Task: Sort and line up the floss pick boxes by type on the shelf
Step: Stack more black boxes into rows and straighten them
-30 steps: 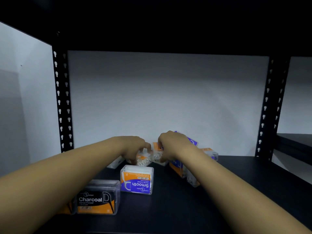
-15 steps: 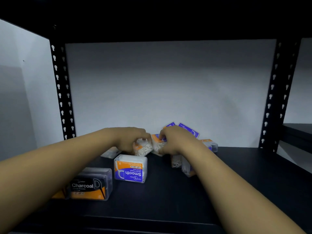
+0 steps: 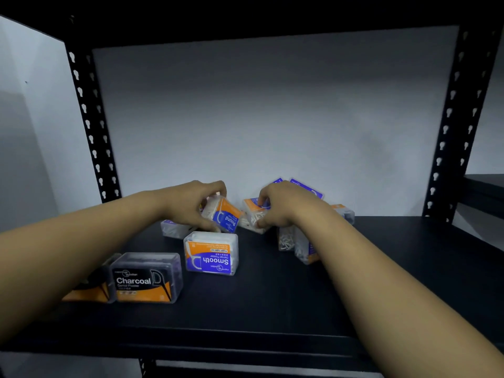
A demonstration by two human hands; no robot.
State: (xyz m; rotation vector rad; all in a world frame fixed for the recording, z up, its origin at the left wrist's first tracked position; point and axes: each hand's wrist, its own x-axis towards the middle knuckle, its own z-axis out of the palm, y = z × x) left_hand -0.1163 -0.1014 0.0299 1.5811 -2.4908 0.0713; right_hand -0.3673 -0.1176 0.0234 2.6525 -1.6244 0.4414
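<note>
Fingers [image 3: 218, 188] of the left hand [image 3: 191, 204] are curling around a clear plastic Round box [image 3: 225, 214], pinching it between thumb below and fingertips above so that it is tilting, its orange and blue label facing forward and white picks showing through the wall. Beside it, the right hand [image 3: 283, 204] is clamping another clear box [image 3: 255, 214] with an orange and blue top, thumb low on its side, fingertips pressing its upper edge; this box is sitting on the matte black shelf [image 3: 272, 301]. Just in front of the left hand, a rectangular Smooth box [image 3: 211, 253] with rounded corners is lying flat, its label reading upside down. Nearer the front left, a smoky dark Charcoal box [image 3: 146, 278] is standing with its black and orange label facing out, touching another partly hidden box [image 3: 88, 291] under the left forearm. More clear boxes [image 3: 300, 245] are clustering behind and under the right wrist, some leaning against the pale wall [image 3: 259, 118].
</note>
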